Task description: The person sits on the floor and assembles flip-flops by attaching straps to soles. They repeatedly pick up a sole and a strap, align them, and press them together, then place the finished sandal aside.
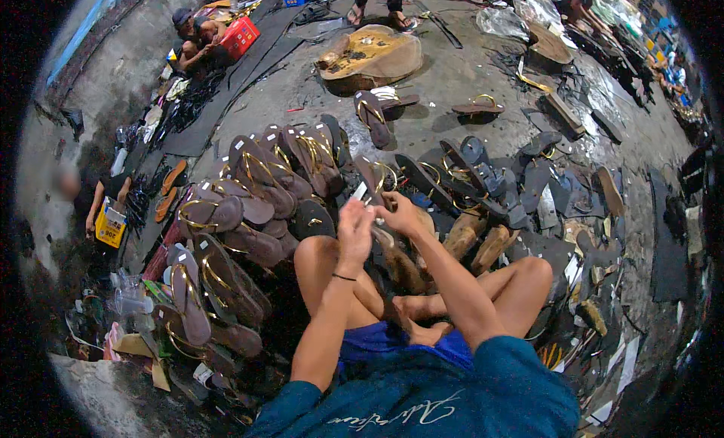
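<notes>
left hand (354, 225) + right hand (397, 212) on sandal (375, 183) | stacked sandals (249, 204) left (crowding knee)

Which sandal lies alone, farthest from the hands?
The gold-strapped sandal right of the round wooden block; the other sandals lie heaped or paired nearer the hands.

Brown sandal (375, 183) with a gold strap, tilted upright, toe end up, held off the floor above the knees. Small white strip (360, 190) sticks out at its left edge.
</notes>
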A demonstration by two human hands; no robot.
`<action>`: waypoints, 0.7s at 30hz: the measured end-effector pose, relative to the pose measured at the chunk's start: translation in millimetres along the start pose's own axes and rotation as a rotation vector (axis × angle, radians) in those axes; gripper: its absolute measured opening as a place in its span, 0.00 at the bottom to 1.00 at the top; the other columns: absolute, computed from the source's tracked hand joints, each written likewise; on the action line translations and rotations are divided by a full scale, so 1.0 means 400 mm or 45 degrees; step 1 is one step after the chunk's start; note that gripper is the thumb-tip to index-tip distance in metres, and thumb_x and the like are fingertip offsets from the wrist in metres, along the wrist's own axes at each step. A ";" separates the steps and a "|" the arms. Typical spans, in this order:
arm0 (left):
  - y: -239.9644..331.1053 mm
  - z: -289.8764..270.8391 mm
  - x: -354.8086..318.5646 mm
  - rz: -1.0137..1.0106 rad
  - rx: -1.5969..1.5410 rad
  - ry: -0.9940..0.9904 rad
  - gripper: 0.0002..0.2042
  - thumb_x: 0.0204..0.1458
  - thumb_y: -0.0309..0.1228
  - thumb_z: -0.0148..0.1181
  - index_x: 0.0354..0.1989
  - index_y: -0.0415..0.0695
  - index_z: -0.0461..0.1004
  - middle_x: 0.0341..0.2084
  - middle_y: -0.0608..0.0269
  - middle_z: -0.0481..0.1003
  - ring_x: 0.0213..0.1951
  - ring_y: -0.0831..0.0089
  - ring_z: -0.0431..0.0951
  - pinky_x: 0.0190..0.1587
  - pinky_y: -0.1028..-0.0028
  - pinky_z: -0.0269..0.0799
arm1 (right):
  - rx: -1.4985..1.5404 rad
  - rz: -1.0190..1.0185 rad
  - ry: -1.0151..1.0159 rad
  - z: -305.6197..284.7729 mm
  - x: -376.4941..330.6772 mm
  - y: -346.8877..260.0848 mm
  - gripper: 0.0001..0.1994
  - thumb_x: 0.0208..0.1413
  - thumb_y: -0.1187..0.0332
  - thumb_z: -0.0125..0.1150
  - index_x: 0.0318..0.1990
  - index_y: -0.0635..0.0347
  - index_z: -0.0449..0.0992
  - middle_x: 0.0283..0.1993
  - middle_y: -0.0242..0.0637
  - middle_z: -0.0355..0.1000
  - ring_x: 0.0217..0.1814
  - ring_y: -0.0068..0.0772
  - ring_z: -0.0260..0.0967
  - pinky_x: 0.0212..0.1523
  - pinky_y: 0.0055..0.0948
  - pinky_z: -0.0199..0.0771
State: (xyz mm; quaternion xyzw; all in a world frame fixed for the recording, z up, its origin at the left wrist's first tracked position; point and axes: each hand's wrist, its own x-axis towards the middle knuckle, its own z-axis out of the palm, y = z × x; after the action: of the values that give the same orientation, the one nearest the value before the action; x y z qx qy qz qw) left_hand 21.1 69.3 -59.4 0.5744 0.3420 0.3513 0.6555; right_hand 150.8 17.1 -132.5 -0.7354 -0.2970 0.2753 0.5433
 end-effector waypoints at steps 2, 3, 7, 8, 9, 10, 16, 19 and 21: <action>0.049 -0.045 0.009 0.001 -0.116 0.182 0.25 0.53 0.31 0.63 0.57 0.35 0.63 0.52 0.55 0.69 0.50 0.68 0.71 0.54 0.71 0.67 | -0.197 -0.375 0.107 -0.037 -0.180 -0.121 0.30 0.38 0.58 0.73 0.52 0.55 0.73 0.42 0.43 0.74 0.43 0.45 0.72 0.48 0.37 0.70; 0.175 -0.043 -0.026 -0.152 -0.222 0.199 0.24 0.53 0.30 0.63 0.56 0.34 0.64 0.50 0.56 0.71 0.49 0.70 0.72 0.53 0.72 0.68 | -0.197 -0.544 0.081 -0.073 -0.277 -0.185 0.32 0.36 0.60 0.74 0.54 0.53 0.72 0.49 0.45 0.70 0.52 0.47 0.66 0.57 0.41 0.64; 0.340 -0.107 -0.151 -0.209 0.074 -0.252 0.19 0.51 0.26 0.62 0.52 0.35 0.70 0.43 0.62 0.76 0.42 0.78 0.75 0.46 0.77 0.71 | -0.336 -0.618 -0.180 -0.174 -0.557 -0.280 0.34 0.42 0.56 0.74 0.55 0.59 0.67 0.58 0.53 0.60 0.62 0.54 0.57 0.59 0.47 0.61; 0.369 -0.094 -0.204 -0.128 0.191 -0.386 0.20 0.50 0.26 0.62 0.52 0.35 0.70 0.43 0.61 0.76 0.42 0.77 0.75 0.47 0.76 0.70 | -0.184 -0.600 -0.058 -0.211 -0.582 -0.289 0.34 0.41 0.56 0.74 0.54 0.61 0.66 0.57 0.54 0.61 0.61 0.54 0.58 0.59 0.46 0.62; 0.402 -0.081 -0.260 -0.048 0.303 -0.535 0.21 0.49 0.25 0.62 0.53 0.35 0.70 0.44 0.61 0.76 0.43 0.76 0.75 0.48 0.76 0.70 | -0.037 -0.574 0.080 -0.243 -0.603 -0.309 0.34 0.40 0.57 0.75 0.53 0.63 0.66 0.56 0.54 0.62 0.61 0.53 0.59 0.59 0.45 0.63; 0.420 -0.081 -0.304 0.063 0.373 -0.711 0.23 0.46 0.25 0.64 0.53 0.35 0.70 0.45 0.59 0.76 0.46 0.73 0.75 0.51 0.73 0.69 | 0.168 -0.502 0.122 -0.266 -0.617 -0.352 0.33 0.40 0.60 0.75 0.52 0.62 0.66 0.55 0.52 0.64 0.60 0.53 0.61 0.58 0.44 0.64; 0.439 -0.136 -0.438 0.351 0.477 -1.169 0.24 0.39 0.25 0.68 0.49 0.38 0.73 0.45 0.51 0.76 0.49 0.56 0.77 0.55 0.63 0.71 | 0.132 -0.690 -0.464 -0.296 -0.682 -0.399 0.29 0.39 0.75 0.70 0.54 0.61 0.71 0.52 0.43 0.72 0.55 0.45 0.70 0.56 0.39 0.69; 0.443 -0.160 -0.455 0.442 0.595 -1.174 0.20 0.41 0.24 0.66 0.46 0.38 0.74 0.44 0.52 0.77 0.49 0.57 0.77 0.55 0.61 0.71 | 0.083 -0.636 -0.523 -0.290 -0.704 -0.423 0.32 0.36 0.78 0.68 0.55 0.61 0.70 0.52 0.42 0.72 0.55 0.44 0.69 0.57 0.39 0.68; 0.438 -0.167 -0.461 0.420 0.527 -1.161 0.15 0.45 0.24 0.62 0.43 0.37 0.74 0.42 0.52 0.77 0.48 0.56 0.78 0.55 0.60 0.71 | 0.055 -0.652 -0.631 -0.295 -0.694 -0.431 0.33 0.35 0.79 0.68 0.56 0.60 0.70 0.53 0.42 0.71 0.56 0.43 0.69 0.57 0.39 0.67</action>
State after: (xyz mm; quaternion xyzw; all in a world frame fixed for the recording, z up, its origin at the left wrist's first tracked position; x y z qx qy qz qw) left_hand -143.5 -37.6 115.8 0.8326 -0.0107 0.0892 0.5465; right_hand 26.4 -222.0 86.6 -0.5364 -0.5885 0.3064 0.5216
